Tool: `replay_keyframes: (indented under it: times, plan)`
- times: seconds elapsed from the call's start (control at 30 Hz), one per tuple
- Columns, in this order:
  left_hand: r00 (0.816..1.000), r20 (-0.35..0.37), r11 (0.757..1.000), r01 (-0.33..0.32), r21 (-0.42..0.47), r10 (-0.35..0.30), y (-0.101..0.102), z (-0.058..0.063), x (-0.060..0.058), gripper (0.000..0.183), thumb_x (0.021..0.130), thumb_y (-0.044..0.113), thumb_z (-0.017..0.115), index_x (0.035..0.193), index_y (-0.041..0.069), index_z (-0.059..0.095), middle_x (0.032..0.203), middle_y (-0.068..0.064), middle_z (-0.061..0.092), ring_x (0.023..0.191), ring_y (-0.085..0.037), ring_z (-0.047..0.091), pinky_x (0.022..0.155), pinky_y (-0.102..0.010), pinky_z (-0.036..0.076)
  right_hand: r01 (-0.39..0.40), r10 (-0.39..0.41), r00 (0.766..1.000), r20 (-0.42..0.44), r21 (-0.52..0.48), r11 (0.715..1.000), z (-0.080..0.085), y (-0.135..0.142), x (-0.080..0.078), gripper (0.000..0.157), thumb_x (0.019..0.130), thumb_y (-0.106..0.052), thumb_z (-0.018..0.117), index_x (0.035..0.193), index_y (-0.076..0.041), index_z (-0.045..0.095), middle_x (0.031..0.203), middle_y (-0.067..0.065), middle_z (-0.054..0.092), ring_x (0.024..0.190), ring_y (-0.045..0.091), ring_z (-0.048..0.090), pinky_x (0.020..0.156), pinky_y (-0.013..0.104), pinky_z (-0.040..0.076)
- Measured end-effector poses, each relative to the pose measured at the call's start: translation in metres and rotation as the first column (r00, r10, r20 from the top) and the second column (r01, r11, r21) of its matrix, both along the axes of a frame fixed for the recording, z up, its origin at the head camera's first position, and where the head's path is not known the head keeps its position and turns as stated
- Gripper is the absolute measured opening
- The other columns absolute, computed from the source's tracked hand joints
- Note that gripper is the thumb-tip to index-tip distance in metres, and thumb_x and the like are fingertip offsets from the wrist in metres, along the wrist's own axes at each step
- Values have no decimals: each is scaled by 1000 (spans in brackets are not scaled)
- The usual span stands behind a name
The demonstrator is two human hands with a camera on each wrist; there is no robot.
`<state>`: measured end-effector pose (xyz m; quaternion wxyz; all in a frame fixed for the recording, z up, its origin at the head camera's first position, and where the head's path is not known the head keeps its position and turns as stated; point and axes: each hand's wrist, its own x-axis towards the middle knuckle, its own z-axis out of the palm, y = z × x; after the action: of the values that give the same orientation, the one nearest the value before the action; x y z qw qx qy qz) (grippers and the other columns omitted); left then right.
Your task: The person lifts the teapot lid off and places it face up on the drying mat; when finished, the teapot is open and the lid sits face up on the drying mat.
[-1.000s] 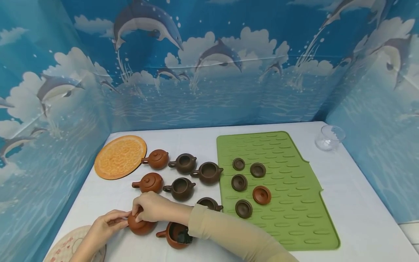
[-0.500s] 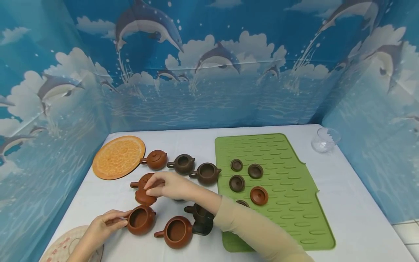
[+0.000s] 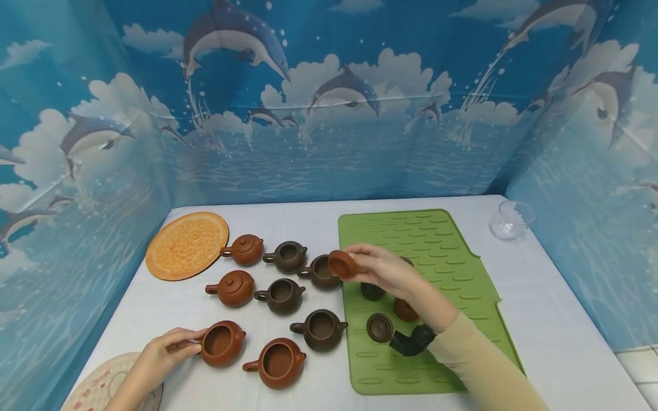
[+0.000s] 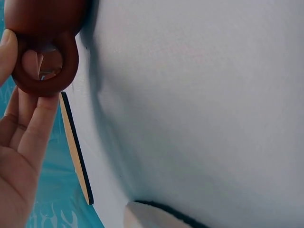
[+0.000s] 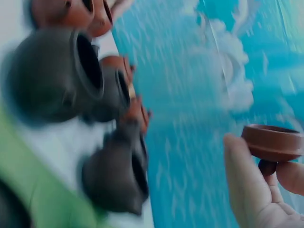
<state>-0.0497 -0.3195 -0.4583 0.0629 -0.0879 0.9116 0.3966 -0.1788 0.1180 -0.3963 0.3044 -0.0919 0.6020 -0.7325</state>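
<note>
My left hand (image 3: 167,357) pinches the handle of a reddish-brown teapot (image 3: 222,344) that stands lidless on the white table; the ring handle (image 4: 71,64) shows between thumb and fingers in the left wrist view. In my right hand (image 3: 382,271) is a reddish-brown teapot lid (image 3: 342,265), pinched by its knob and turned hollow side up in the right wrist view. The lid is in the air, overlapping a dark teapot (image 3: 320,274) at the left edge of the green mat (image 3: 437,240). Beside the left hand's pot stands another open reddish teapot (image 3: 277,363).
Two lidded reddish teapots (image 3: 235,288) and several open dark teapots (image 3: 321,330) stand in rows. On the mat lie upturned lids (image 3: 380,327), partly behind the right arm. An orange round mat (image 3: 187,246), a patterned round mat (image 3: 123,371) and a clear glass bowl (image 3: 511,221) lie near the edges.
My right hand has lifted the lid off the left teapot, carried it right to the green mat's edge and turned it over. The left hand stays at the handle.
</note>
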Motion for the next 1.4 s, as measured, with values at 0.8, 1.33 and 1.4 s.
replay_keyframes:
  times: [0.8,1.33,1.4]
  plan:
    - [993,-115,1000,25,-3,-26,-7,-2,9,25,80,5,79,105,2,76,97,-7,73,81,5,65,70,-17,57,303,-291,953,-86,310,901,-61,136,-18,80,104,-42,43,153,11,7,157,33,15,94,-13,55,92,12,50]
    - [999,-25,999,43,17,-43,-6,-2,-3,30,84,13,77,113,5,74,101,-7,72,86,4,65,77,-17,55,356,-229,934,-273,681,640,-68,151,-9,73,100,-49,50,141,11,44,141,34,47,88,6,72,81,24,58]
    - [1000,-18,999,19,33,-19,-7,-2,-1,31,84,13,77,113,5,74,102,-7,72,86,5,65,76,-16,55,332,-192,942,-274,707,625,-67,147,-12,74,99,-51,51,141,9,45,140,33,48,97,17,73,85,31,58]
